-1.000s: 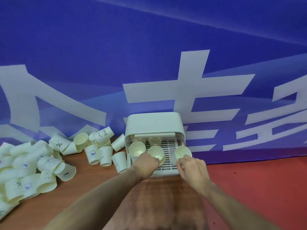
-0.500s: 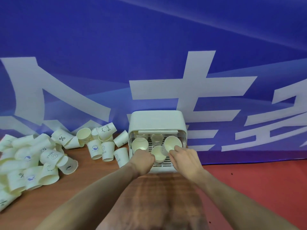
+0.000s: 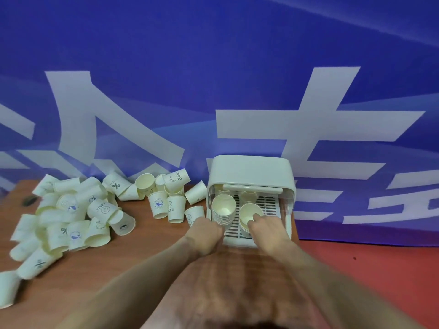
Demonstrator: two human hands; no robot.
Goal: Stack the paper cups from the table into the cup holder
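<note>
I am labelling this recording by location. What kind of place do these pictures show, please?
Probably an event or staged recording space, not a home: a large blue printed banner hangs behind a wooden table with many loose paper cups and a white cup holder.

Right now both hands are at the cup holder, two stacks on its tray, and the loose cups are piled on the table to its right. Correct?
One slip: the head view shows the loose cups piled to the left of the cup holder, not the right. The rest holds: left hand and right hand are at the holder, with two stacks on its tray.
</note>
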